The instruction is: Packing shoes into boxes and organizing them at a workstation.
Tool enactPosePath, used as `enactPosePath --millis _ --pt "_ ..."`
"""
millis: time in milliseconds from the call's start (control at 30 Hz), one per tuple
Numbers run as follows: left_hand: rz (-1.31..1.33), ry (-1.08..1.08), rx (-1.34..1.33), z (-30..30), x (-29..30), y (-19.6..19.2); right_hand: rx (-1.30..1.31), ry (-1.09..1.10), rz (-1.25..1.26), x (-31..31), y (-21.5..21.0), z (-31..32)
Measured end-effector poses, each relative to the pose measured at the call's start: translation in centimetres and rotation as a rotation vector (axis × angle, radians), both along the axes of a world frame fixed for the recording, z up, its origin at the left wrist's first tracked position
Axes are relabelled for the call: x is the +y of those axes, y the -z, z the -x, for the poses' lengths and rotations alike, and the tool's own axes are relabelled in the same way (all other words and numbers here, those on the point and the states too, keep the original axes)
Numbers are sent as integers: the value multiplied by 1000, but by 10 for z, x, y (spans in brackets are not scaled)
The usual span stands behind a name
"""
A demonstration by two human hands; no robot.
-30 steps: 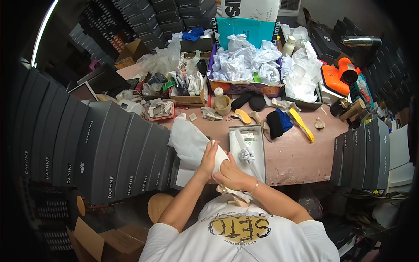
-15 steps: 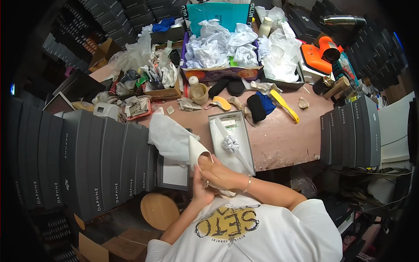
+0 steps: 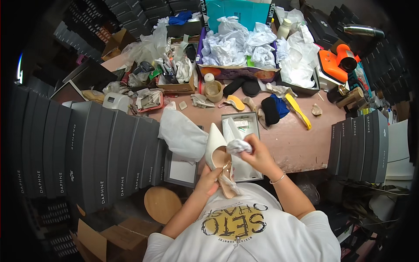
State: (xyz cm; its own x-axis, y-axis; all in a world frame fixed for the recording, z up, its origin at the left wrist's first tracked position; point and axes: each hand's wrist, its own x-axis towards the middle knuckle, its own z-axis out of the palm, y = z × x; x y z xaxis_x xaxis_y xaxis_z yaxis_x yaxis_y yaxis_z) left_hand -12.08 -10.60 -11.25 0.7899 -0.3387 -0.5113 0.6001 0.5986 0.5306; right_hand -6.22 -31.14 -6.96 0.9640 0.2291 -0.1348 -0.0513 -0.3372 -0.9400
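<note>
Left hand (image 3: 208, 182) fingers gripping cream pointed shoe (image 3: 217, 153), right hand (image 3: 256, 153) fingers clutching crumpled paper (image 3: 238, 146)

The left hand (image 3: 208, 182) is curled shut in a grip near the chest, its bare forearm running down and to the left. The right hand (image 3: 257, 155) is raised just farther out, fingers pinched closed, wrist bent, forearm angling down right.

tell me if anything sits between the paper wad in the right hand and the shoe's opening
Nothing visible does. The right hand holds the paper wad right beside the open top of the white shoe, which the left hand holds at the heel.
</note>
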Motion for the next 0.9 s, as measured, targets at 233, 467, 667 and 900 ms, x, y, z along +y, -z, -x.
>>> enactPosePath --millis 233,467,667,900 --pt "-35 -8 -44 -5 -8 -3 -411 -261 471 44 19 -9" --pt "-6 51 47 -3 10 9 -382 -342 281 44 25 12" --pt "104 -40 40 -13 -5 1 -629 99 345 59 24 -27" --pt "287 -91 135 -39 -6 20 -352 -294 156 45 27 -74"
